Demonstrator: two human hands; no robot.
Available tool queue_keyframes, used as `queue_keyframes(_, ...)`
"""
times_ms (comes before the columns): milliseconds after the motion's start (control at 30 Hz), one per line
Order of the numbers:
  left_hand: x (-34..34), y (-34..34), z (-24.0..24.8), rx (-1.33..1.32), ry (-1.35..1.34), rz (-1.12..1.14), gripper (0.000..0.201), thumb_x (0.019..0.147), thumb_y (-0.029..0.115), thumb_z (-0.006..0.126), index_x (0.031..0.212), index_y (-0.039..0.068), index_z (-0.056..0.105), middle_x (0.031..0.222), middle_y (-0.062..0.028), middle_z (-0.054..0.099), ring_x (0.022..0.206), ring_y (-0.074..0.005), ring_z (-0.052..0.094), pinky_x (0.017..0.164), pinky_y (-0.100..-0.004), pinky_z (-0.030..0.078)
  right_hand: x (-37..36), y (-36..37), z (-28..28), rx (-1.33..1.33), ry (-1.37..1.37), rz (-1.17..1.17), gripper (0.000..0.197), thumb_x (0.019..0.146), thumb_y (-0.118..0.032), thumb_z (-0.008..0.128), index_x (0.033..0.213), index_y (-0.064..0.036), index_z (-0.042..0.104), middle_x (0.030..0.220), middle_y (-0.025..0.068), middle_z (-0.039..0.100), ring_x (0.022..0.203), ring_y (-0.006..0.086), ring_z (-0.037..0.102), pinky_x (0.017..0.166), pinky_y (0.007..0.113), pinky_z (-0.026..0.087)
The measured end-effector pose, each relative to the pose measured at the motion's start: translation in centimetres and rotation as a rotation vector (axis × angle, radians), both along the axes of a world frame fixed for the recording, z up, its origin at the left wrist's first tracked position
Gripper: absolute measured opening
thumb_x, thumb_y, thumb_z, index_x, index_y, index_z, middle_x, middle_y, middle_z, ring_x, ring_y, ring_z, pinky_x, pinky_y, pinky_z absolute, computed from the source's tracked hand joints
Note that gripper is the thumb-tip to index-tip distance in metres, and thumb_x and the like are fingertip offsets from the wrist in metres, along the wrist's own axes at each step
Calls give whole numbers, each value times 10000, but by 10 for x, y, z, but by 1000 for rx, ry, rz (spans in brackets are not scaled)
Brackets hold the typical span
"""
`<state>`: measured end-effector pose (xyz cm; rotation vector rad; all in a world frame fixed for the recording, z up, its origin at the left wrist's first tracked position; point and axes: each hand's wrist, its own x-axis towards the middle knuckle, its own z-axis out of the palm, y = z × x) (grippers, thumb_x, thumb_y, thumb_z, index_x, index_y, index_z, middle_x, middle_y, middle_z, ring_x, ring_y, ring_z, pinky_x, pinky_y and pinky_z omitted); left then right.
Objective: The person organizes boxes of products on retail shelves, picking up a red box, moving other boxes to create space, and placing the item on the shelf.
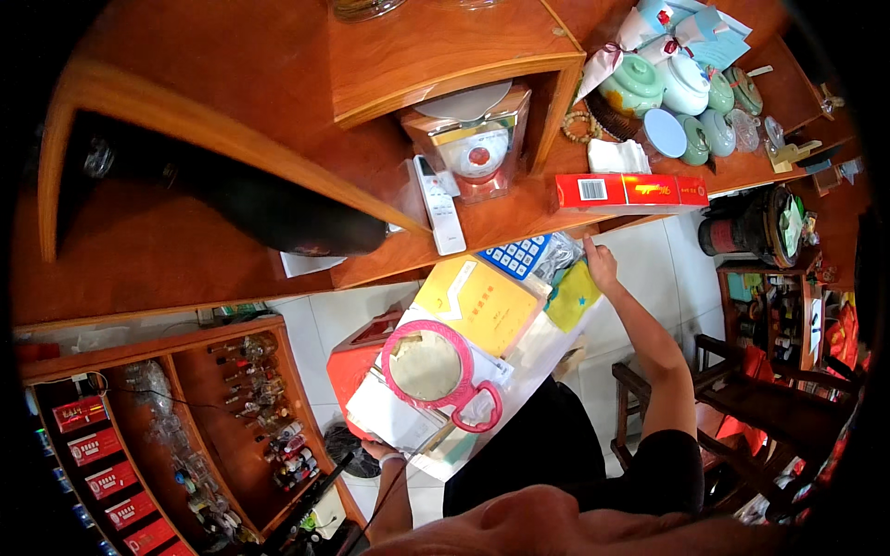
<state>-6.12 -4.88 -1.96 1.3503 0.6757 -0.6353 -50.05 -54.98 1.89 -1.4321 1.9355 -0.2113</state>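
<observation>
Below the counter's edge, a shallow white-edged drawer or tray (pixel 547 372) is loaded with flat things; I cannot tell which it is. A round pink hand mirror (pixel 428 369) lies on white papers (pixel 394 412). Behind it are a yellow booklet (pixel 477 306), a blue calculator (pixel 515 256) and a yellow-green pouch (pixel 573 296). My right hand (pixel 601 264) is closed at the load's far right corner, beside the pouch, its index finger along the edge. My left hand (pixel 378 450) is at the near left corner, its fingers partly hidden under the papers.
The wooden counter (pixel 232 56) carries a white remote control (pixel 439 208), a red box (pixel 630 191) and several lidded jars (pixel 632 85). At lower left stands a shelf unit (pixel 204 389) of small goods. A dark wooden chair (pixel 742 398) is at right, a bin (pixel 746 227) beyond.
</observation>
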Motion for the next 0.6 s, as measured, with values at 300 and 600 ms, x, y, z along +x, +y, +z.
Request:
queue_keyframes(300, 5, -66, -21, 41, 46, -69, 632, 796, 548, 419, 1160, 39, 505, 1168, -108, 547, 1083, -272, 506, 938, -384, 385, -43, -46, -10, -5, -40, -93, 763, 839, -642, 241, 979, 13, 607, 933, 278, 596, 948, 432, 543, 847, 470, 388)
queue_keyframes(600, -8, -222, 9, 42, -24, -210, 305, 757, 344, 487, 850, 65, 569, 836, -62, 614, 784, -204, 602, 738, -321, 500, -116, -71, -46, -286, -48, -278, 636, 858, -565, 276, 1053, -45, 585, 1041, 258, 574, 1031, 444, 489, 897, 460, 361)
